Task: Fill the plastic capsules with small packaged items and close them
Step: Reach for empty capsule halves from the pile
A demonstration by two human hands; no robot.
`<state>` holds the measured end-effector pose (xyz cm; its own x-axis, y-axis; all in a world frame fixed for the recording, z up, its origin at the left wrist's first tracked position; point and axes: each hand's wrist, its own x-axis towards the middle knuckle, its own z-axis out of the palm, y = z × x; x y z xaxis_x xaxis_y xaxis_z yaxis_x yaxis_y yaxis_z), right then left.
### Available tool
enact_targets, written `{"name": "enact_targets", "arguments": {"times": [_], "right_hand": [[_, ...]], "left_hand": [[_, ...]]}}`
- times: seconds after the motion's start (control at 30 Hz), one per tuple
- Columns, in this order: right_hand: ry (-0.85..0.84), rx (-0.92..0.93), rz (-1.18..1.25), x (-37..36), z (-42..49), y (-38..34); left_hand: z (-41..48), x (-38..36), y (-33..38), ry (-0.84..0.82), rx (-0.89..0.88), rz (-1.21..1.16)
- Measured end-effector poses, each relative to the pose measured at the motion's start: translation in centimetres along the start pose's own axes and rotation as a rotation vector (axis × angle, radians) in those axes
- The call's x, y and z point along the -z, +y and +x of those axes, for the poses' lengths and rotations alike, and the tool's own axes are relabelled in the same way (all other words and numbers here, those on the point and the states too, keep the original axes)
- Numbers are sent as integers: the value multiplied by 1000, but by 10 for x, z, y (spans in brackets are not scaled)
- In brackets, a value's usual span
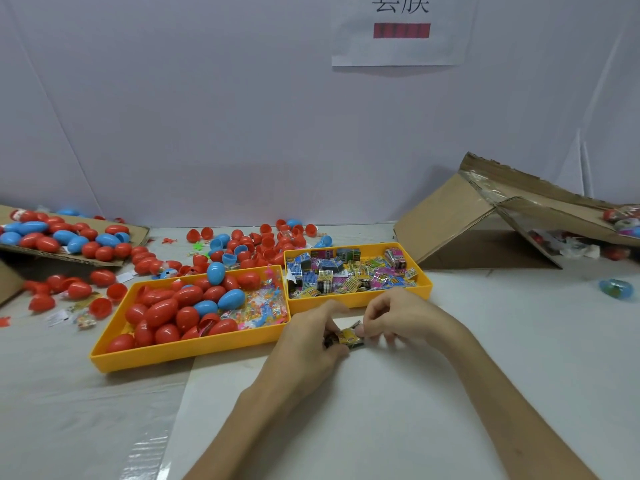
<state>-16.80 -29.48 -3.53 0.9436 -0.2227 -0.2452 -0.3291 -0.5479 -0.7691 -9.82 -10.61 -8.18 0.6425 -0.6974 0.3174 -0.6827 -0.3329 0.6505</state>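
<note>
Pinching one small packet (349,337) between both hands, left hand (311,337) and right hand (398,317), low over the bench (415,410); capsules (166,313) are lying forward-left (nearer left hand).

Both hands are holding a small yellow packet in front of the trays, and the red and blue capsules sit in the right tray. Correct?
Not quite: the head view shows the capsules in the left tray; the right tray holds printed packets. The rest stands: the left hand and right hand hold the small yellow packet in front of the trays.
</note>
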Motion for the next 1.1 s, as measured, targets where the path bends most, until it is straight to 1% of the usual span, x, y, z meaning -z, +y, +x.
{"name": "enact_targets", "arguments": {"times": [0.2, 0.47, 0.57, 0.63, 0.7, 0.77, 0.83, 0.93, 1.1], "right_hand": [[5, -45, 25, 6, 1, 3], [11, -99, 190, 11, -1, 6], [45, -91, 227, 13, -1, 8], [122, -36, 166, 16, 0, 12], [177, 78, 108, 20, 0, 14], [167, 222, 93, 21, -2, 12], [172, 312, 122, 19, -2, 10], [188, 385, 201, 14, 1, 6], [128, 454, 232, 7, -2, 0]], "left_hand": [[0, 0, 2, 15, 20, -19], [-1, 0, 2, 11, 32, -18], [-1, 0, 2, 7, 40, -16], [-1, 1, 1, 1, 45, -8], [-2, 2, 1, -7, 40, 6], [-2, 3, 2, -20, 25, 25], [-2, 5, 6, -29, 25, 4], [1, 8, 12, 23, 40, -88], [3, 13, 19, 128, 102, -280]]}}
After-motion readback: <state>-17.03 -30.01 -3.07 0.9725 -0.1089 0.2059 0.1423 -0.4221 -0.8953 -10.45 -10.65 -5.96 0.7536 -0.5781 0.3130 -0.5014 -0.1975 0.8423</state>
